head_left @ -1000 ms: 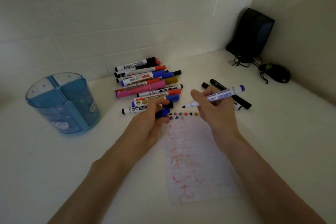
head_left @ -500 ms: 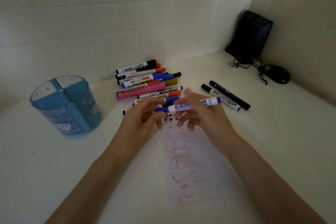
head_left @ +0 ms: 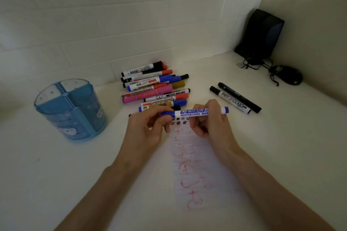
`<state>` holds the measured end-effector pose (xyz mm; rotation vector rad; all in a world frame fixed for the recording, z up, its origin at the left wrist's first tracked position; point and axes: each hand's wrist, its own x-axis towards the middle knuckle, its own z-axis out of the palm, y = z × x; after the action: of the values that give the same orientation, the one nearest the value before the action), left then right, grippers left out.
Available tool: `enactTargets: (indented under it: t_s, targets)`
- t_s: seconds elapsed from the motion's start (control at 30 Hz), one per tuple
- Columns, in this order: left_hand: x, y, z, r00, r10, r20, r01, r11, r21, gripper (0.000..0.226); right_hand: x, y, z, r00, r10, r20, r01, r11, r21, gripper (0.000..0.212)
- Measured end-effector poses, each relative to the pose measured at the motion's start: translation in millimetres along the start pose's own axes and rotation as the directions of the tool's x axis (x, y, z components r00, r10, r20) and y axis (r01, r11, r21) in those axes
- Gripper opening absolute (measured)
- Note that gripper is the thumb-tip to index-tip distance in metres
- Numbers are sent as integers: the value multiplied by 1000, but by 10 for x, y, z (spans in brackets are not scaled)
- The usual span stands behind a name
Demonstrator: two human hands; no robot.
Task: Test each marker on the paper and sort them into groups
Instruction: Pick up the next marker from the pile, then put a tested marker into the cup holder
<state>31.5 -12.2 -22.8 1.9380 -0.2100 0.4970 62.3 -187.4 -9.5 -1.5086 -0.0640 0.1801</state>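
- Over the paper (head_left: pixel 197 170), we hold the marker (head_left: pixel 193 113) level — left hand (head_left: pixel 145 127) pinches its cap, right hand (head_left: pixel 212 125) curls round the barrel.
- Capping, we judge — next, choosing its group.

Marker pile (head_left: pixel 155 88) behind paper (head_left: pixel 199 167) (holder (head_left: pixel 70 110) left)

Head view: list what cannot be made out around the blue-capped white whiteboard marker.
Head view:
- Blue-capped white whiteboard marker: label's end, under the right hand.
- Ink test marks atop the white lined paper: partly behind both hands, too small to read.
- Heap of mixed markers: lower ones buried; the nearest partly behind the left hand.
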Motion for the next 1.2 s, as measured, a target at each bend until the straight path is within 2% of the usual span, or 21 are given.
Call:
enactTargets:
  t_s: [0.13, 0.23, 0.3, 0.4, 0.43, 0.5, 0.57, 0.63, 0.77, 0.83, 0.9, 0.93, 1.0, 1.1, 1.2]
  targets:
    - [-1, -10, -66, 1000, -7, -14, 7, 1000, 0, 20, -37, 31, 33, 997, -40, 65, 44, 997, -60, 58]
    - [34, -3, -109, 999, -10, 49, 7, 998, 62, 18, 5, 5, -11, 997, 1, 79, 5, 997, -72, 63]
    - [74, 1, -84, 997, -3, 82, -8, 991, 131, 18, 57, -56, -97, 998, -26, 56, 32, 994, -105, 52]
    - [95, -39, -55, 996, 45, 75, -61, 972, 226, 22, 102, -150, -290, 982, -136, 128, 164, 956, -244, 28]
    - [94, -73, -60, 995, 62, 74, -81, 956, 283, 26, 115, -169, -364, 977, -164, 136, 199, 928, -316, 20]
    - [93, -153, -96, 996, 82, 38, -91, 895, 437, 35, 160, -167, -513, 966, -252, 57, 251, 863, -439, 9]
    - [96, -207, -150, 993, 110, -40, -66, 811, 582, 32, 220, -116, -642, 918, -389, -76, 285, 782, -555, 16]
    - [91, -241, -183, 992, 116, -58, -45, 727, 685, 26, 264, -56, -736, 865, -471, -174, 240, 693, -680, 16]
    - [65, -258, -187, 1000, 17, -14, -2, 672, 740, 25, 311, 81, -810, 837, -519, -170, 120, 477, -870, 13]
    - [61, -254, -182, 1000, -4, -9, 10, 675, 737, 25, 331, 103, -821, 814, -563, -142, 77, 346, -935, 19]
    - [66, -245, -172, 1000, 23, -11, -8, 689, 725, 23, 330, 79, -805, 780, -608, -145, 47, 288, -957, 29]
    - [68, -237, -167, 999, 49, -17, -22, 699, 715, 22, 329, 58, -783, 759, -638, -129, 79, 287, -954, 35]
    - [70, -193, -148, 995, 93, -23, -51, 714, 698, 23, 294, 35, -663, 720, -694, -3, 271, 286, -919, 45]
    - [68, -74, -96, 990, 138, 25, -124, 772, 623, 27, 203, 35, -340, 646, -694, 317, 550, 137, -824, 53]
    - [28, 47, -36, 979, 190, 75, -204, 878, 433, 25, 210, 63, -139, 568, -683, 460, 636, 9, -772, 45]
